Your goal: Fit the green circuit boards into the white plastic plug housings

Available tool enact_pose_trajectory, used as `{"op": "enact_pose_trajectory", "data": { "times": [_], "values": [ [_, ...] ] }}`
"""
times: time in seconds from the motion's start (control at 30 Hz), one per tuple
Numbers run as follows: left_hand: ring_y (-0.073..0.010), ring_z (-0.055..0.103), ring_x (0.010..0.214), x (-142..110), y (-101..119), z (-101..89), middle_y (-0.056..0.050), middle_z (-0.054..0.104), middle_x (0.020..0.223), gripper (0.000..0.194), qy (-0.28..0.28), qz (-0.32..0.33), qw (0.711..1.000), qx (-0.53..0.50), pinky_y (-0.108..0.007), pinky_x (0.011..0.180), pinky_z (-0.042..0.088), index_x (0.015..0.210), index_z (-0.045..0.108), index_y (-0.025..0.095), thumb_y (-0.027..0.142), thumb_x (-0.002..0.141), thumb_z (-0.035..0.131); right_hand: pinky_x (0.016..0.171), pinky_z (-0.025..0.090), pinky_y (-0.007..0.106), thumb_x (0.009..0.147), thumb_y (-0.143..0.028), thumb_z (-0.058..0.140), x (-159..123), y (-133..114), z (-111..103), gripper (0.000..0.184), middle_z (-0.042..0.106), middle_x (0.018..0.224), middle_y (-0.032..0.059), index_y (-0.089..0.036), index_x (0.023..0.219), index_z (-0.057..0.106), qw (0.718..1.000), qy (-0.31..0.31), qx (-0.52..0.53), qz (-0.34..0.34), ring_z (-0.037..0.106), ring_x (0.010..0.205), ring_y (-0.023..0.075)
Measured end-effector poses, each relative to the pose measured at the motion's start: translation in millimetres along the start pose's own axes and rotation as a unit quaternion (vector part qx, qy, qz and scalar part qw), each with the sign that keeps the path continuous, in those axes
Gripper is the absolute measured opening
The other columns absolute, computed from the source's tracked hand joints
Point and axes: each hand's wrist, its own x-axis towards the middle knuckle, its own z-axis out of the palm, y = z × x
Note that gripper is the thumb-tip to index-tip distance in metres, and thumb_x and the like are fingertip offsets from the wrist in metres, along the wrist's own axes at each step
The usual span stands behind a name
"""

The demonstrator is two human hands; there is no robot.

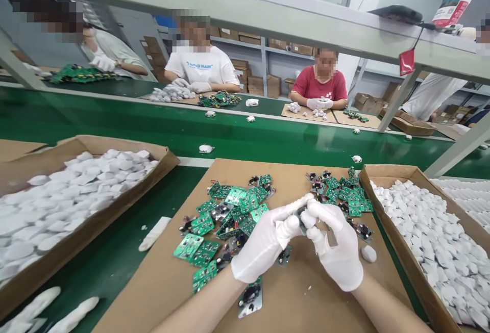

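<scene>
Both my hands wear white gloves and meet above a cardboard sheet (pixel 306 297). My left hand (pixel 264 244) and my right hand (pixel 337 246) are closed together on a small dark part (pixel 302 216), mostly hidden by the fingers. Just left of my hands lies a heap of green circuit boards (pixel 229 215). A second heap of green circuit boards (pixel 342 193) lies behind my right hand. One small white plastic piece (pixel 368 254) rests on the cardboard by my right wrist.
Cardboard boxes of white plastic shells stand at the left (pixel 57 205) and right (pixel 432 236). A green conveyor belt (pixel 153 129) runs across behind. Three gloved people (pixel 199 68) sit opposite with boards and white parts. A metal frame rail (pixel 268 17) crosses overhead.
</scene>
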Motion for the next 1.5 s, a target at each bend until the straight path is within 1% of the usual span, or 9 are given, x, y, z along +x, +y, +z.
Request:
{"op": "enact_pose_trajectory", "data": {
  "times": [0.1,0.23,0.63,0.83,0.97,1.1,1.27,1.37,1.5],
  "values": [
    [-0.0230,0.062,0.094,-1.5,-0.3,1.1,-0.008,0.074,0.098,0.063,-0.002,0.002,1.000,0.015,-0.035,0.091,0.050,0.128,0.066,0.021,0.054,0.075,0.074,0.082,0.059,0.035,0.096,-0.021,0.056,-4.2,-0.9,-0.9,0.055,0.067,0.119,0.0093,-0.028,0.148,0.041,0.999,0.013,-0.037,0.025,0.068,0.099,0.0237],
    [-0.0161,0.058,0.079,-0.2,0.6,4.6,-0.004,0.070,0.083,0.051,0.019,0.007,1.000,0.006,-0.026,0.076,0.049,0.119,0.072,0.019,0.048,0.077,0.075,0.091,0.056,0.040,0.099,-0.024,0.049,-8.3,-0.1,-0.6,0.054,0.060,0.135,0.0136,-0.025,0.152,0.035,0.997,-0.016,-0.069,-0.030,0.063,0.114,0.0266],
    [-0.0167,0.059,0.075,-3.0,8.4,7.8,-0.007,0.071,0.086,0.045,0.027,0.023,0.999,0.021,-0.026,0.074,0.050,0.104,0.075,0.014,0.050,0.077,0.074,0.095,0.054,0.047,0.101,-0.026,0.042,-9.8,3.9,7.2,0.061,0.049,0.146,0.0188,-0.018,0.157,0.019,0.986,-0.069,-0.072,-0.136,0.054,0.127,0.0274],
    [-0.0142,0.050,0.065,-2.9,13.6,6.1,-0.003,0.061,0.071,0.043,-0.006,0.063,0.993,0.101,-0.027,0.067,0.044,0.069,0.070,0.014,0.054,0.083,0.064,0.102,0.051,0.046,0.100,-0.032,0.048,-18.0,-5.5,2.3,0.057,0.057,0.139,0.0125,-0.029,0.154,0.029,0.998,-0.032,0.030,0.055,0.056,0.127,0.0276],
    [-0.0193,0.055,0.064,-3.6,9.0,5.1,-0.004,0.066,0.067,0.052,0.000,0.020,0.990,0.140,-0.032,0.069,0.047,0.094,0.077,0.015,0.062,0.076,0.068,0.095,0.055,0.041,0.093,-0.039,0.062,-15.6,-6.1,-0.9,0.055,0.064,0.126,0.0093,-0.032,0.145,0.043,0.981,0.002,0.092,0.169,0.065,0.110,0.0249],
    [-0.0258,0.062,0.077,-4.4,2.6,3.5,-0.008,0.072,0.073,0.069,0.026,-0.014,0.989,0.143,-0.035,0.074,0.051,0.110,0.076,0.014,0.067,0.067,0.072,0.085,0.057,0.036,0.086,-0.038,0.073,-10.0,-5.4,-2.0,0.049,0.066,0.110,0.0059,-0.030,0.132,0.056,0.967,-0.002,0.123,0.222,0.067,0.092,0.0194],
    [-0.0233,0.062,0.076,-3.7,1.9,2.6,-0.009,0.071,0.077,0.059,0.005,-0.009,0.993,0.122,-0.034,0.075,0.052,0.099,0.078,0.015,0.065,0.068,0.073,0.074,0.058,0.032,0.085,-0.039,0.074,-4.7,-8.9,-2.4,0.044,0.065,0.102,0.0037,-0.029,0.125,0.059,0.947,-0.004,0.184,0.264,0.065,0.082,0.0166],
    [-0.0174,0.055,0.061,-3.9,4.9,4.4,-0.005,0.064,0.064,0.054,-0.046,0.006,0.994,0.104,-0.032,0.067,0.050,0.077,0.076,0.014,0.067,0.073,0.066,0.059,0.057,0.031,0.090,-0.051,0.064,-1.8,-10.8,-3.4,0.042,0.064,0.089,0.0020,-0.026,0.124,0.058,0.921,-0.021,0.277,0.273,0.063,0.067,0.0153],
    [-0.0162,0.052,0.059,-5.6,7.6,6.5,-0.004,0.061,0.062,0.054,-0.046,0.005,0.993,0.105,-0.031,0.063,0.048,0.080,0.077,0.013,0.066,0.073,0.067,0.065,0.058,0.036,0.087,-0.057,0.064,-2.1,-11.3,-4.6,0.052,0.062,0.084,0.0028,-0.022,0.125,0.056,0.916,-0.036,0.283,0.282,0.062,0.067,0.0168]
  ]
}}
